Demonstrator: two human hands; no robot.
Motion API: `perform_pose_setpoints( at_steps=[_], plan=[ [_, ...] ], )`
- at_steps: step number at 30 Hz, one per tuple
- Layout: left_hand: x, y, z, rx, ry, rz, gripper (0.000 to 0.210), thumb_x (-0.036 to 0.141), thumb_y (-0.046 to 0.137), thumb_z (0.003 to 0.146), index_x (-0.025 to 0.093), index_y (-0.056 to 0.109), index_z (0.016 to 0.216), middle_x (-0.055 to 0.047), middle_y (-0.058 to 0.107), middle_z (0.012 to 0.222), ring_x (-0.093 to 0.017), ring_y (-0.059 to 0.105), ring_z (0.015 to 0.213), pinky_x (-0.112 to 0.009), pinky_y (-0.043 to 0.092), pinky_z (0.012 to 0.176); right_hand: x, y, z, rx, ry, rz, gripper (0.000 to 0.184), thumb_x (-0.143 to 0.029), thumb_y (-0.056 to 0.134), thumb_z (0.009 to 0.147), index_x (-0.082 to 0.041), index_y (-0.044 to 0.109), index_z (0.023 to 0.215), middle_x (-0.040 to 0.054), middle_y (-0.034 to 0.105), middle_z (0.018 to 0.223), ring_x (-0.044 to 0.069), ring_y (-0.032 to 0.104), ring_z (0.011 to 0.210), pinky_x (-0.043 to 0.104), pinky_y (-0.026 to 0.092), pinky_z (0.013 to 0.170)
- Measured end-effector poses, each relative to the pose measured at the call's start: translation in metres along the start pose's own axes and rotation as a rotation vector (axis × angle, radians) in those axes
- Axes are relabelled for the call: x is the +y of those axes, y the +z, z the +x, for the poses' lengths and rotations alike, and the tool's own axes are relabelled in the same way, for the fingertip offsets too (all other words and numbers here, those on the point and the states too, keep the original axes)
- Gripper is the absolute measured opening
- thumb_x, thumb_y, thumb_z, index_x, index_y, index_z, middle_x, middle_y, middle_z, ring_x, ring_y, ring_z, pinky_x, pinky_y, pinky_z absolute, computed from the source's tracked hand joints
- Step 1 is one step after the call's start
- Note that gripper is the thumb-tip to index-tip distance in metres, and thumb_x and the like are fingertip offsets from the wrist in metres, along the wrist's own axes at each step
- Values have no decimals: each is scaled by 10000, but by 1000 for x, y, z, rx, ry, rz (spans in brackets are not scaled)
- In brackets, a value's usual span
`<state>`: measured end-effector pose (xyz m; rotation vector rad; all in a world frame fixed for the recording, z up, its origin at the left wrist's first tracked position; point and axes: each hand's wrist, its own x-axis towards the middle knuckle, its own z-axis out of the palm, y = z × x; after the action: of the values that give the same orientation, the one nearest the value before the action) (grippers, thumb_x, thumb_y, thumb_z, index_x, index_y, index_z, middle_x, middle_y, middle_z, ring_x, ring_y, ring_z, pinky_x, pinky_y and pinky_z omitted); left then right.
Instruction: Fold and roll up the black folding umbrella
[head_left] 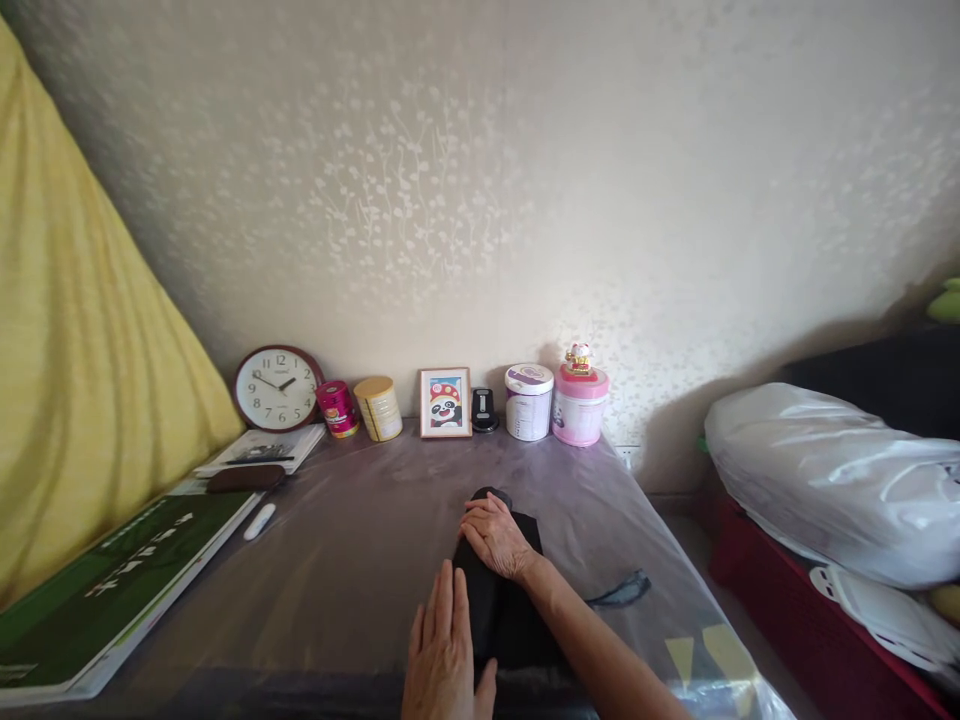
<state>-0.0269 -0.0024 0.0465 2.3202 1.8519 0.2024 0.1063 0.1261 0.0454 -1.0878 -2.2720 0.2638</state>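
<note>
A black, soft-looking folded item (pixel 517 625) lies lengthwise on the table in front of me; its exact kind cannot be made out. Across its far part rests my right hand (pixel 496 535), palm down, with the fingers laid over it. My left hand (pixel 442 640) is flat with fingers stretched along the item's left edge, the thumb reaching over its near part. To the right of my right forearm lies a dark, translucent strip (pixel 621 590). Part of the black item is hidden under my hands and right forearm.
Along the wall stand a clock (pixel 277 388), a magenta tin (pixel 337 408), a yellow-lidded can (pixel 379 408), a framed panda picture (pixel 445 403), a black object (pixel 484 410) and two tubs (pixel 529 405). A green book (pixel 112 590) lies left. Beyond the right edge sits a bulging plastic bag (pixel 832 480).
</note>
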Motion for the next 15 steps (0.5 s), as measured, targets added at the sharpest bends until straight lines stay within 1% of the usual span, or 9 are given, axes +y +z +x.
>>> perform_pose_setpoints(
  at_steps=[2, 4, 7, 9, 12, 13, 15],
  plan=[
    [4, 5, 3, -25, 16, -17, 744, 256, 408, 738, 65, 115, 1395, -134, 66, 1494, -253, 146, 1365, -410, 231, 1091, 0, 0, -1, 9, -1, 2, 286, -186, 397, 903, -230, 657, 792, -7, 698, 903, 139, 490, 1130, 394, 154, 1067],
    [4, 12, 6, -57, 10, -51, 722, 219, 384, 753, 33, 102, 1391, -169, 126, 1485, -248, 184, 1357, -380, 246, 1086, 0, 2, -1, 27, -13, 2, 283, -183, 399, 901, -228, 656, 792, -5, 700, 899, 136, 496, 1125, 392, 156, 1070],
    [-1, 21, 9, -45, 4, -147, 700, 187, 346, 775, 31, 58, 1394, -184, 217, 1457, -231, 261, 1333, -345, 273, 1070, 2, 5, -1, 66, -24, 2, 278, -177, 399, 899, -224, 658, 808, -2, 702, 891, 137, 513, 1107, 390, 181, 1069],
    [-5, 25, 10, -20, 3, -221, 700, 172, 339, 774, 52, 48, 1399, -173, 248, 1443, -225, 294, 1318, -338, 287, 1059, 5, 7, 1, 125, -2, 0, 269, -175, 396, 897, -218, 659, 854, 10, 700, 929, 150, 520, 1105, 398, 217, 1061],
    [-8, 26, 9, 28, 18, -300, 692, 165, 332, 774, 79, 56, 1403, -167, 271, 1424, -227, 321, 1300, -345, 302, 1047, 12, 3, 1, 257, 87, 5, 251, -173, 409, 878, -188, 646, 957, 56, 665, 1062, 181, 513, 1123, 391, 306, 1024],
    [-9, 26, 8, 40, 23, -317, 682, 171, 325, 782, 88, 56, 1404, -166, 279, 1416, -230, 327, 1296, -351, 309, 1042, 14, 1, 0, 299, 135, 15, 249, -176, 420, 866, -175, 638, 987, 74, 646, 1102, 189, 515, 1121, 381, 336, 1007],
    [-10, 26, 7, 57, 23, -346, 663, 193, 310, 805, 110, 46, 1407, -164, 294, 1399, -236, 334, 1289, -362, 323, 1029, 21, -8, -8, 365, 280, 58, 259, -187, 448, 835, -166, 620, 1028, 92, 620, 1143, 194, 528, 1104, 358, 374, 984]
  ],
)
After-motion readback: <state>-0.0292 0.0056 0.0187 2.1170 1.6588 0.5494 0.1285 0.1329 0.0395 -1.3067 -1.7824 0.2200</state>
